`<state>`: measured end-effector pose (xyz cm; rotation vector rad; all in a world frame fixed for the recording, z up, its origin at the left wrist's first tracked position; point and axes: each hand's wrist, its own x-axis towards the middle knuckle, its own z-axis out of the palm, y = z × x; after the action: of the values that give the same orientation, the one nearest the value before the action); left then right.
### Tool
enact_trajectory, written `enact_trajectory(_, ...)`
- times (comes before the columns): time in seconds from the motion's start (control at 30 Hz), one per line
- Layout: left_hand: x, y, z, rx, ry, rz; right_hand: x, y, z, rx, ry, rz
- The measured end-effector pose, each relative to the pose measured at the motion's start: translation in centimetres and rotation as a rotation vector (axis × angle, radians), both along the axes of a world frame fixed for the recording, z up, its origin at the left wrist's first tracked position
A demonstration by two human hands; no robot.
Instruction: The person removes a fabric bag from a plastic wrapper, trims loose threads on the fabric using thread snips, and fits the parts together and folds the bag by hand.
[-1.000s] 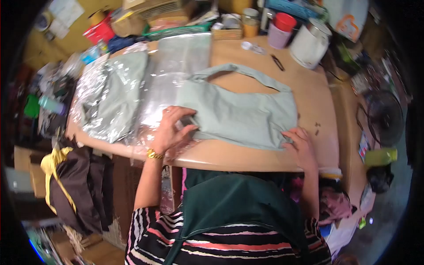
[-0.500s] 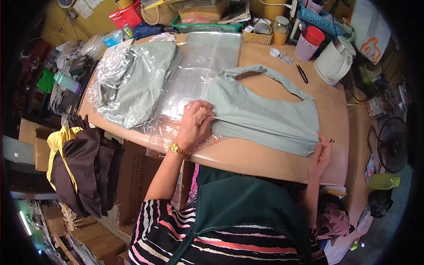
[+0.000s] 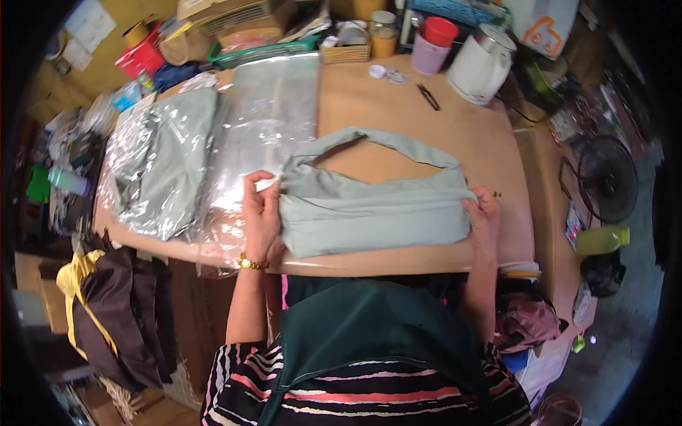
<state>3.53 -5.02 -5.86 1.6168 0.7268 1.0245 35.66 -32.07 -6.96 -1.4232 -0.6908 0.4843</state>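
A pale green cloth bag [image 3: 376, 220] with a looped strap lies on the brown table [image 3: 398, 264] in front of me. My left hand [image 3: 261, 206] pinches the bag's left edge, a gold bracelet on its wrist. At the bag's right edge, my right hand [image 3: 484, 211] has its fingers closed on the cloth. The strap arches away from me beyond the bag. Left of it lie flat clear plastic sleeves [image 3: 266, 106], and farther left a similar green item [image 3: 174, 163] sits inside clear plastic.
Along the back are a green basket [image 3: 263, 51], a jar [image 3: 383, 34], a pink cup [image 3: 428, 57] and a white kettle [image 3: 482, 65]. Small black snips [image 3: 428, 97] lie near the kettle. A fan [image 3: 607, 179] stands at the right, and dark cloth [image 3: 121, 319] hangs at the lower left.
The bag's lower part now lies folded with a straight crease across it, nearer the table's front edge. Both hands have moved to its side edges, and the camera view has shifted.
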Motion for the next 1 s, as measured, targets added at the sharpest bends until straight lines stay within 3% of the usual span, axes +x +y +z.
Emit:
enact_trajectory(0.03, 0.5, 0.1, -0.4, 0.045, 0.052, 0.073, -0.5, 0.1, 0.0, -0.005, -0.008, -0.027)
enact_trajectory(0.07, 0.7, -0.6, 1.7, 0.125, 0.477, 0.294, -1.1, 0.5, 0.0, -0.034, 0.023, -0.042)
enact_trajectory(0.1, 1.2, -0.4, 2.0, 0.605, 0.509, 0.370, -1.8, 1.1, 0.0, -0.058, 0.055, -0.053)
enact_trajectory(0.17, 3.7, -2.1, 4.5, 0.821, 0.362, 0.294, -3.8, 2.0, 1.3, -0.067, -0.101, -0.047)
enact_trajectory(0.2, 5.4, -3.3, 5.4, 0.789, 0.309, 0.088, -4.5, 2.2, 2.0, -0.083, -0.255, -0.023)
enact_trajectory(0.27, 9.5, -7.1, 7.3, 0.759, 0.262, -0.183, -5.1, 2.7, 2.8, -0.094, -0.288, 0.051)
enact_trajectory(0.33, 11.9, -8.5, 7.7, 0.769, 0.262, -0.260, -5.2, 2.6, 3.7, -0.106, -0.322, 0.115)
enact_trajectory(0.4, 13.4, -8.1, 6.5, 0.459, 0.496, -0.680, -4.9, 2.3, 4.6, -0.093, 0.011, 0.218)
enact_trajectory(0.43, 13.7, -8.2, 6.4, 0.465, 0.491, -0.690, -4.1, 1.8, 4.1, -0.092, 0.009, 0.206)
enact_trajectory(0.5, 13.7, -8.4, 6.2, 0.330, 0.195, -0.648, -2.7, 0.7, 2.3, -0.412, -0.007, 0.295)
enact_trajectory(0.53, 13.6, -8.3, 5.9, 0.332, 0.196, -0.656, -3.2, 0.8, 2.4, -0.409, -0.004, 0.288)
enact_trajectory(0.6, 13.4, -8.2, 5.4, 0.509, 0.147, -0.600, -4.9, 1.4, 2.7, 0.035, -0.024, 0.032)
enact_trajectory(0.63, 13.3, -8.5, 5.9, 0.508, 0.150, -0.604, -4.9, 1.5, 2.8, 0.036, -0.021, 0.028)
enact_trajectory(0.7, 13.2, -8.9, 7.4, 0.229, 0.335, -0.590, -4.9, 1.8, 3.0, 0.004, -0.753, -0.167)
enact_trajectory(0.8, 14.2, -8.6, 6.1, 0.328, 0.356, -0.666, -5.4, 2.1, 3.5, 0.083, -0.811, -0.162)
enact_trajectory(0.83, 14.3, -8.6, 6.1, 0.330, 0.357, -0.665, -5.4, 2.1, 3.6, 0.085, -0.811, -0.162)
enact_trajectory(0.9, 14.4, -8.7, 6.1, 0.184, 0.293, -0.701, -5.4, 2.0, 3.7, 0.067, -0.167, 0.027)
enact_trajectory(1.0, 14.5, -9.1, 5.8, 0.146, 0.233, -0.698, -4.9, 1.8, 5.1, -0.157, -0.094, 0.074)
